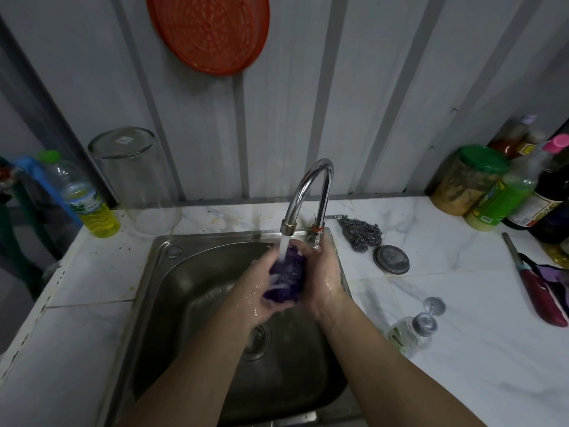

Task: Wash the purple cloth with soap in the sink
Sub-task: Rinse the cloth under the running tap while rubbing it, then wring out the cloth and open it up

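The purple cloth (285, 277) is bunched into a wet wad between both my hands, over the steel sink (172, 306). My left hand (257, 289) cups it from the left and below; my right hand (323, 274) presses it from the right. Water runs from the curved chrome tap (311, 192) straight onto the cloth. White foam or water streaks show on the cloth. A small clear soap bottle with a silver pump (414, 329) lies on its side on the counter right of the sink.
Steel wool (361, 232) and a round metal lid (391, 259) lie right of the tap. Jars and sauce bottles (505, 186) crowd the back right corner. A knife (512, 249) and a purple-red cloth item (545, 295) lie far right. An upturned glass jar (138, 180) and an oil bottle (83, 198) stand left.
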Available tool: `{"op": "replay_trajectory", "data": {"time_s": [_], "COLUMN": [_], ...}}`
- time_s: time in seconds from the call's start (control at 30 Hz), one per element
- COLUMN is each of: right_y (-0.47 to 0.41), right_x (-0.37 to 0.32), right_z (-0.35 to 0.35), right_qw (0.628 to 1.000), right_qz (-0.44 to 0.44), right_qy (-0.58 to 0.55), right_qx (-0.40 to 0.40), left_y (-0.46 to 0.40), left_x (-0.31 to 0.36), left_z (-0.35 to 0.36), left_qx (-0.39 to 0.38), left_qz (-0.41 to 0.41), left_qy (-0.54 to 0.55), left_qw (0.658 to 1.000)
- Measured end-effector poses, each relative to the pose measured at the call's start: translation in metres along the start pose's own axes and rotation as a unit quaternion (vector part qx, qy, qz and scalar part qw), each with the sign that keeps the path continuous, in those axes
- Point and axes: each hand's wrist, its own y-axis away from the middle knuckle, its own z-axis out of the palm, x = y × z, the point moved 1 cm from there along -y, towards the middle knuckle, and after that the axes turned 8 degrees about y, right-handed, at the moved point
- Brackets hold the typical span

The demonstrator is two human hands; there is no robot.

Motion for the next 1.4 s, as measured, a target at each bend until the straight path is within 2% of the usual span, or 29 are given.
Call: {"op": "replay_trajectory", "data": {"time_s": [0.07,0.13,0.23,0.3,0.4,0.53,0.7,0.8,0.97,1.07,1.13,1.23,1.33,1.4], "right_y": [0.001,-0.002,-0.012,-0.026,-0.048,-0.071,-0.087,-0.091,-0.103,-0.094,-0.086,-0.078,-0.071,-0.061], "right_x": [-0.012,-0.03,-0.065,-0.087,-0.107,-0.119,-0.124,-0.122,-0.117,-0.119,-0.118,-0.115,-0.106,-0.086], "right_z": [-0.002,-0.008,-0.02,-0.028,-0.036,-0.039,-0.038,-0.039,-0.035,-0.022,-0.019,-0.021,-0.02,-0.022], "right_qw": [1.0,0.995,0.965,0.952,0.962,0.973,0.984,0.986,0.985,0.98,0.974,0.971,0.971,0.957], "right_qz": [-0.006,-0.024,-0.067,-0.08,-0.042,0.0,0.009,0.004,-0.029,-0.024,-0.022,-0.025,-0.056,-0.077], "right_qy": [0.01,0.051,0.133,0.159,0.141,0.114,0.066,0.049,0.144,0.199,0.225,0.237,0.194,0.212], "right_qx": [0.021,0.085,0.216,0.248,0.229,0.198,0.164,0.161,0.087,0.022,0.006,0.033,0.13,0.184], "left_y": [0.001,0.001,0.006,0.01,0.013,0.009,0.009,0.01,0.013,0.016,0.019,0.024,0.028,0.031], "left_x": [-0.001,0.0,0.006,0.011,0.014,0.013,0.015,0.016,0.014,0.013,0.013,0.013,0.013,0.013], "left_z": [0.003,0.002,-0.002,-0.004,-0.008,-0.014,-0.009,-0.005,-0.002,0.001,0.003,0.004,0.006,0.007], "left_qx": [-0.017,-0.013,-0.011,-0.027,-0.058,-0.034,-0.032,-0.056,-0.024,-0.033,-0.042,-0.05,-0.046,-0.046], "left_qz": [0.011,0.021,0.028,0.025,0.007,0.009,0.021,0.026,0.023,0.013,0.017,0.02,0.019,0.016], "left_qy": [0.018,0.03,0.017,0.004,-0.011,-0.024,-0.006,-0.01,-0.003,0.013,0.018,0.037,0.062,0.077], "left_qw": [1.0,0.999,0.999,0.999,0.998,0.999,0.999,0.998,0.999,0.999,0.999,0.998,0.997,0.996]}}
